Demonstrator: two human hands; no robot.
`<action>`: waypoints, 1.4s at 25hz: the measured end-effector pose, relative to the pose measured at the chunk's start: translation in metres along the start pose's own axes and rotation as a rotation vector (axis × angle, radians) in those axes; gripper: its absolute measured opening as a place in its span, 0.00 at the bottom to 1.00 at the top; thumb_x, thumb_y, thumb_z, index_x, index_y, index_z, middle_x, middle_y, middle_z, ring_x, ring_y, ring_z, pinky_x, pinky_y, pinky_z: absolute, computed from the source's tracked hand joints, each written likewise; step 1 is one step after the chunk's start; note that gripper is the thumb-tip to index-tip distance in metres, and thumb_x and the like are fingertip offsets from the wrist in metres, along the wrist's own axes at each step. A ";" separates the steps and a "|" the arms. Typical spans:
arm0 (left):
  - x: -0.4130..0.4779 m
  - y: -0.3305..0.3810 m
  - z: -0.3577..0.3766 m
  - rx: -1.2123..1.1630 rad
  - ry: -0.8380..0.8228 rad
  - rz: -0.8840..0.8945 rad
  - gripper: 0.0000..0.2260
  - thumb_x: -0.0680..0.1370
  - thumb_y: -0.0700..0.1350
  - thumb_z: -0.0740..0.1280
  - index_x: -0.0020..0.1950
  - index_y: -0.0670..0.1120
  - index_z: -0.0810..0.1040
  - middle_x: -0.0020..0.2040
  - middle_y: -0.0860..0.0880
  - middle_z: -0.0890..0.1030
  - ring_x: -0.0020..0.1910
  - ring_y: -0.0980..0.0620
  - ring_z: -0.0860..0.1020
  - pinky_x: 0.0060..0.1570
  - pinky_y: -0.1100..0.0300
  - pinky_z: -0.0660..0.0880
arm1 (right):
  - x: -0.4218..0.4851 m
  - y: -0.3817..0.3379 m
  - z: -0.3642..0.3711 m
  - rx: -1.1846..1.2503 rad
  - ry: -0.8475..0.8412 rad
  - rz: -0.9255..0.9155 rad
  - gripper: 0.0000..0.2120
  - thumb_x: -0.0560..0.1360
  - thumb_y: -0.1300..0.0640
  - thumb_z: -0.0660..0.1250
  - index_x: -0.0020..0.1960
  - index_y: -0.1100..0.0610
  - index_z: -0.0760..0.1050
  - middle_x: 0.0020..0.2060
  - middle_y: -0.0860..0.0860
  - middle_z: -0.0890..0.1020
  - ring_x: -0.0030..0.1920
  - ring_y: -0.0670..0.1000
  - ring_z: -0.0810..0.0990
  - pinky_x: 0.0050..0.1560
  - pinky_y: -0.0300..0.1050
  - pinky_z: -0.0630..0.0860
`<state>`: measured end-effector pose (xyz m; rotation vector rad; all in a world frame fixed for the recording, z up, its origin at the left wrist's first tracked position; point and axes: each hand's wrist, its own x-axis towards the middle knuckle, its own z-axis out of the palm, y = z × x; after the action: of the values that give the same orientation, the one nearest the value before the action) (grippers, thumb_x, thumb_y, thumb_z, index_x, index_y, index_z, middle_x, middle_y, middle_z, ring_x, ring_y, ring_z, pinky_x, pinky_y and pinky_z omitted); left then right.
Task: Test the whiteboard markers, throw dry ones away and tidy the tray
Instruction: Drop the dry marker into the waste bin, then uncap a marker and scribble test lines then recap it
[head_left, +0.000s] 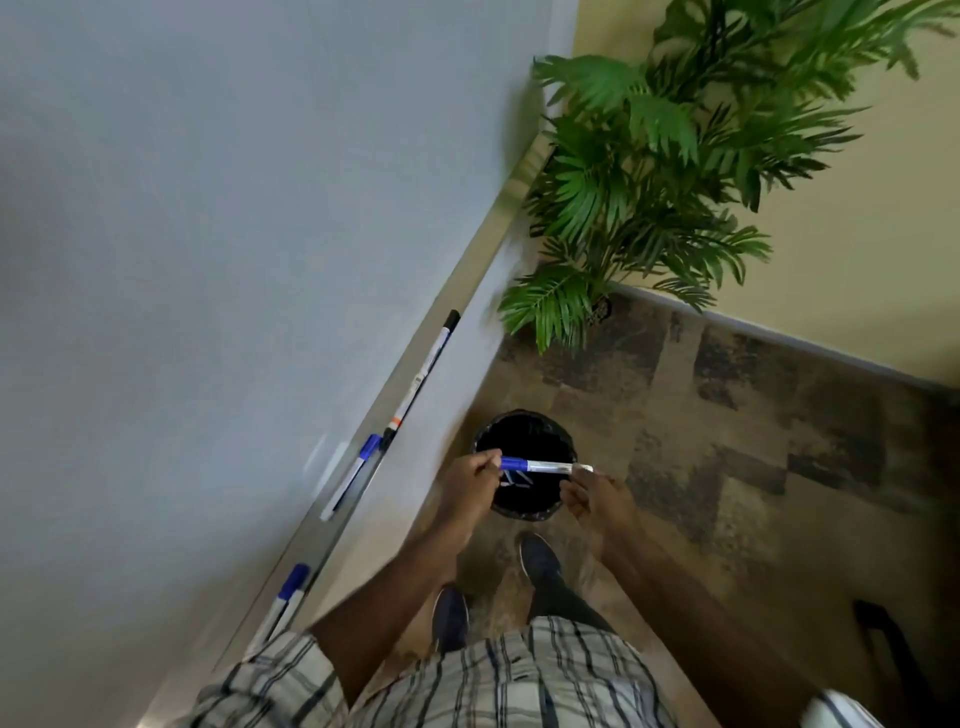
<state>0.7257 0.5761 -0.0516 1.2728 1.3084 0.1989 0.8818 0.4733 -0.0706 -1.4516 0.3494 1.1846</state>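
Both hands hold one blue-capped whiteboard marker (540, 465) level above a round black bin (524, 462) on the floor. My left hand (467, 486) pinches its blue cap end. The white barrel end is pinched by my right hand (597, 499). A few discarded markers show inside the bin. Along the whiteboard's tray (363, 441) lie a black-capped marker (423, 371), a blue-capped marker (353, 475) and, nearer me, another blue-capped marker (285, 597).
The whiteboard (208, 234) fills the left side. A potted palm (649, 166) stands in the corner beyond the bin. My shoes (540, 564) stand just behind the bin on a patterned brown floor. A dark object (883, 639) lies at lower right.
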 end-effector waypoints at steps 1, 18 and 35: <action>0.012 0.006 0.005 0.033 -0.025 -0.031 0.18 0.85 0.44 0.64 0.75 0.42 0.74 0.74 0.42 0.75 0.71 0.45 0.76 0.74 0.47 0.71 | 0.013 -0.009 0.000 -0.069 -0.027 0.021 0.10 0.80 0.60 0.68 0.59 0.63 0.75 0.46 0.57 0.80 0.44 0.51 0.81 0.38 0.40 0.81; 0.021 -0.034 0.030 0.609 0.123 -0.010 0.25 0.88 0.50 0.53 0.84 0.44 0.56 0.85 0.44 0.50 0.84 0.44 0.46 0.81 0.49 0.44 | 0.087 -0.060 0.000 -1.523 -0.546 -0.406 0.15 0.85 0.53 0.58 0.69 0.55 0.74 0.55 0.59 0.81 0.50 0.58 0.80 0.48 0.49 0.76; -0.176 -0.161 -0.062 0.467 0.650 -0.059 0.27 0.87 0.54 0.53 0.84 0.47 0.50 0.83 0.51 0.43 0.81 0.53 0.38 0.83 0.49 0.41 | -0.065 0.098 0.085 -1.607 -1.275 -1.130 0.24 0.83 0.58 0.62 0.78 0.56 0.63 0.76 0.53 0.68 0.74 0.51 0.69 0.74 0.45 0.64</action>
<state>0.5333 0.4223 -0.0553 1.6317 2.0304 0.2907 0.7385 0.4933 -0.0584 -1.2186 -2.4022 1.0026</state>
